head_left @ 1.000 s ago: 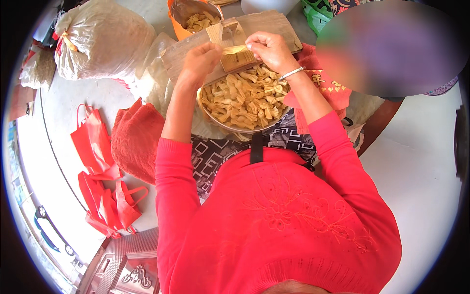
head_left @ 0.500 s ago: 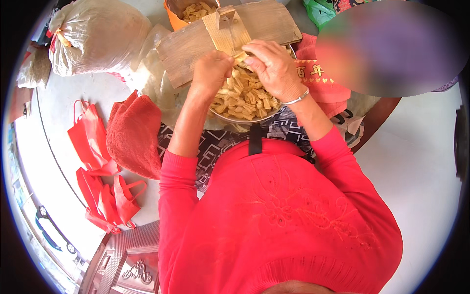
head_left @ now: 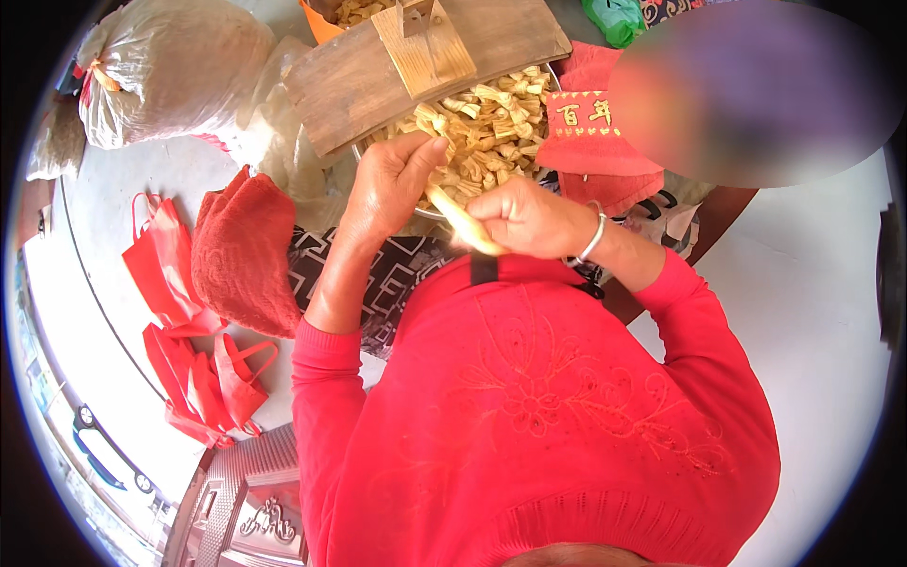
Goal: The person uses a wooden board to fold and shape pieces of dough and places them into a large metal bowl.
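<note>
A pale yellow strip [head_left: 460, 219], which looks like tofu skin, stretches slantwise between my hands in front of the basin. My left hand [head_left: 389, 187] is closed, its thumb and fingers pinching the upper end. My right hand [head_left: 531, 217], with a silver bracelet at the wrist, grips the strip lower down; its tail hangs blurred below the fist. Just beyond lies a heap of knotted yellow strips [head_left: 501, 123] in a round metal basin [head_left: 428, 214]. Across the basin's far side rests a wooden board [head_left: 331, 104] with a paler wooden block [head_left: 430, 52] on top.
An orange container [head_left: 323, 24] with more yellow pieces stands behind the board. To the left are a stuffed plastic sack [head_left: 175, 71], a red towel [head_left: 244, 255] and red bags [head_left: 165, 260]. A red cloth [head_left: 605, 161] lies right of the basin; a blurred patch covers the upper right.
Both hands have come back from over the heap toward my body, the right one lower and turned sideways. The strip is now stretched between them. The whole view has shifted slightly.
</note>
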Demonstrator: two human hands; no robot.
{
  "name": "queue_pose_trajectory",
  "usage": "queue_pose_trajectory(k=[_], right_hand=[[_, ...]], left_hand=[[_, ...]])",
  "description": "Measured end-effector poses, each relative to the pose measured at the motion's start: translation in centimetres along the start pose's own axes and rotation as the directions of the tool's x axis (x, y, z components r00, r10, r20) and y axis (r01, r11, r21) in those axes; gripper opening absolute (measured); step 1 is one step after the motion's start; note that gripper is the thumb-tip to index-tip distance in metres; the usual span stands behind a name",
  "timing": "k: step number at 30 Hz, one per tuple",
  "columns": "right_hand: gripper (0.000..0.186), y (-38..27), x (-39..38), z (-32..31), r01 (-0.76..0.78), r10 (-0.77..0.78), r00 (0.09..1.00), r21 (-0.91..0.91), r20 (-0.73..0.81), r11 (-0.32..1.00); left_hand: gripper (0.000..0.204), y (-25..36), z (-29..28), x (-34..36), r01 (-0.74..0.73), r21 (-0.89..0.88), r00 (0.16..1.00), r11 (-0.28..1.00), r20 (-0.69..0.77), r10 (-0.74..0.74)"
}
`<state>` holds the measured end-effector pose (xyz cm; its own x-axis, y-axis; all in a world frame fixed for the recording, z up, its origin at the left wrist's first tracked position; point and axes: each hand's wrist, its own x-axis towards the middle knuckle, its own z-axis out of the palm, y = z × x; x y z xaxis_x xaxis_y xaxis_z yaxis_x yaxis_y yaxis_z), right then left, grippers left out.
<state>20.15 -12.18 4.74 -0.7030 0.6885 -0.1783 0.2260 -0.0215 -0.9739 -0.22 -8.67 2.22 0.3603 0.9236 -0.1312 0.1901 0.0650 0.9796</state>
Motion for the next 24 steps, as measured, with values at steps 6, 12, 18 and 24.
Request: queue_pose_trajectory(k=[6, 12, 18, 24], right_hand=[[0.021, -2.4, 2.6, -1.4, 0.245, -0.127, 0.876, 0.202, -0.466, 0.948], [0.023, 0.7, 4.6, -1.5, 0.051, -0.397, 0.684, -0.503, -0.612, 0.863], [0.008, 2.4, 3.9, -1.3, -0.080, -0.432, 0.729, -0.693, -0.530, 0.716], [0.026, 4.4, 2.5, -0.2, -0.159, -0.095, 0.863, -0.446, -0.496, 0.881]], left_hand=[[0.030, 0.8, 4.4, -1.0, -0.061, -0.594, 0.997, 0.802, -0.076, 0.020], [0.028, 1.6, 6.2, -0.2, 0.124, -0.742, 0.978, 0.659, -0.023, -0.209], [0.011, -1.8, 5.3, -0.7, 0.269, -0.697, 0.959, 0.665, 0.133, -0.249], [0.011, -1.6, 4.5, -3.0, -0.076, 0.658, 0.952, 0.749, -0.176, 0.251]])
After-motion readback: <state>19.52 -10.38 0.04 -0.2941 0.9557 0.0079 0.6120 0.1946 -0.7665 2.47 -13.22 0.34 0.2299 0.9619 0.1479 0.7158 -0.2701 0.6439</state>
